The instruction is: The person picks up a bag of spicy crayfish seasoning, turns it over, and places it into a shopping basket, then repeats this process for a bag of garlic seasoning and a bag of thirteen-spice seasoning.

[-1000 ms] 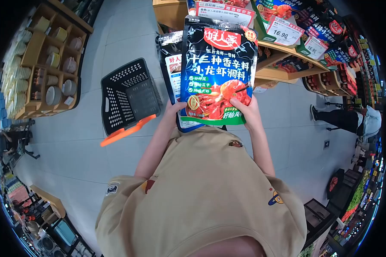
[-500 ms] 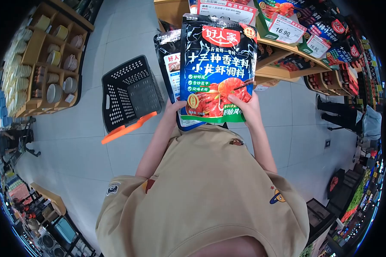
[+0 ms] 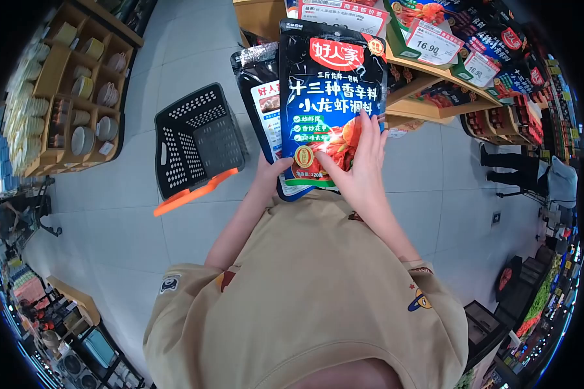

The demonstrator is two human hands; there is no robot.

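Two crayfish seasoning pouches are held upright in front of my body. The front seasoning pouch (image 3: 334,84) is black and blue, with a red logo and a crayfish picture. Behind it, shifted left, the second seasoning pouch (image 3: 264,104) shows a white label panel along its edge. My left hand (image 3: 270,174) grips both at their lower left, thumb in front and the other fingers hidden behind. Across the front pouch's lower right lies my right hand (image 3: 359,159), its fingers extended over the crayfish picture and its thumb near the gold seal.
A black shopping basket (image 3: 201,142) with an orange handle stands on the floor to the left. Ahead, a wooden display shelf (image 3: 428,110) carries similar pouches and price tags. Wooden crockery shelves (image 3: 78,91) line the left. At the far right stands a person (image 3: 519,172).
My right hand has moved from the front pouch's right edge onto its face, with the fingers now in front. The front pouch has shifted slightly right and tilted.
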